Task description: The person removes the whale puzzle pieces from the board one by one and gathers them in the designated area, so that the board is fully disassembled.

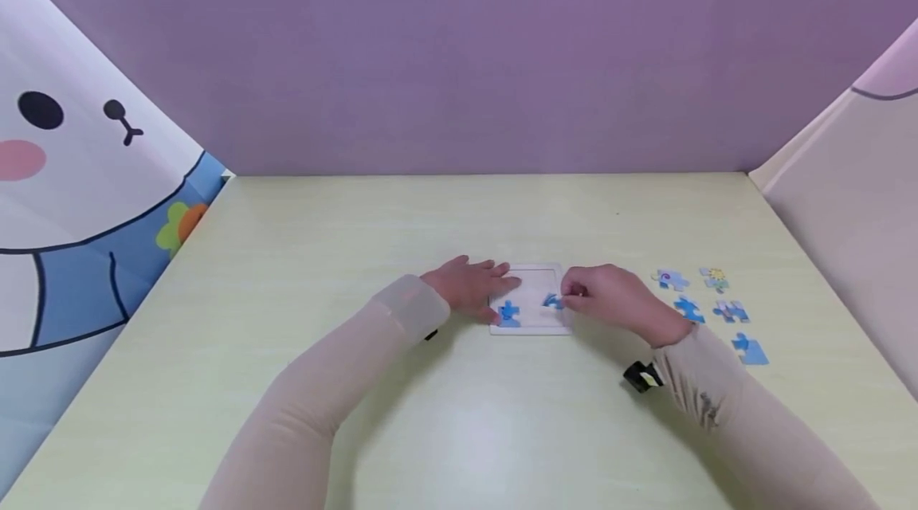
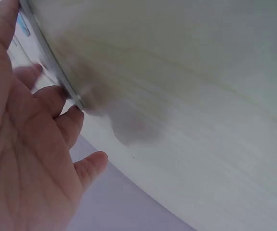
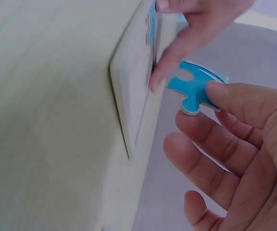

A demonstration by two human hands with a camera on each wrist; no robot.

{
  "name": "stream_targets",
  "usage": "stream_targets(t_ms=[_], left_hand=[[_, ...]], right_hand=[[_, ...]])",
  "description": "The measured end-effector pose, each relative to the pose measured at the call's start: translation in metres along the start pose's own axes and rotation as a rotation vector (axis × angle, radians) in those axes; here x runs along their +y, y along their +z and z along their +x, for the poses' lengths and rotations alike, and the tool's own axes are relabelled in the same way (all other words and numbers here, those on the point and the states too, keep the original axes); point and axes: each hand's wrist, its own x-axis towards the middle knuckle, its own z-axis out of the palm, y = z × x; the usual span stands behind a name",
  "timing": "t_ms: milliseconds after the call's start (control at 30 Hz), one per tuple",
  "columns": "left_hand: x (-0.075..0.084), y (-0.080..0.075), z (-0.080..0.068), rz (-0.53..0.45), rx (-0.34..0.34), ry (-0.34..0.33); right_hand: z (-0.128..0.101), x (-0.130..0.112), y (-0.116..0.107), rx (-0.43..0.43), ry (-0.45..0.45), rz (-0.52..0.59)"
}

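Note:
A white square puzzle tray [image 1: 531, 331] lies on the table in the head view, with one blue puzzle piece [image 1: 508, 317] in its near left corner. Spread fingers of my left hand [image 1: 469, 287] rest along the tray's left edge, fingertips at the rim in the left wrist view. My right hand [image 1: 610, 295] pinches a second blue puzzle piece [image 3: 196, 86] between thumb and fingers. That piece overlaps the tray's right side in the head view. The right wrist view shows its knob and curved dark line, with the other fingers loosely bent below.
Several loose pieces lie on the table right of my right hand: a purple-blue piece [image 1: 672, 280], a yellow sun piece [image 1: 715, 279], a blue piece [image 1: 689, 308], a multicoloured piece [image 1: 731, 311] and a plain blue piece [image 1: 750, 349]. A purple wall [image 1: 488, 56] stands behind the table.

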Motion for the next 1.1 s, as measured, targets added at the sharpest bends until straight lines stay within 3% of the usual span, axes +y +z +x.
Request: stream_targets(t_ms=[233, 400, 567, 800, 1100], left_hand=[[0.003, 0.003, -0.003, 0.018, -0.006, 0.038], [0.008, -0.001, 0.002, 0.075, 0.020, 0.067], [0.013, -0.002, 0.006, 0.051, 0.006, 0.079], [0.012, 0.002, -0.001, -0.002, -0.010, 0.059], [0.012, -0.001, -0.005, 0.023, 0.007, 0.075]], right_hand=[[-0.027, 0.024, -0.015, 0.073, 0.025, 0.000], [-0.050, 0.039, -0.028, 0.095, 0.130, 0.021], [-0.069, 0.049, -0.034, 0.096, 0.220, 0.042], [-0.076, 0.055, -0.032, 0.105, 0.240, 0.106], [-0.076, 0.062, -0.032, -0.001, 0.333, 0.237]])
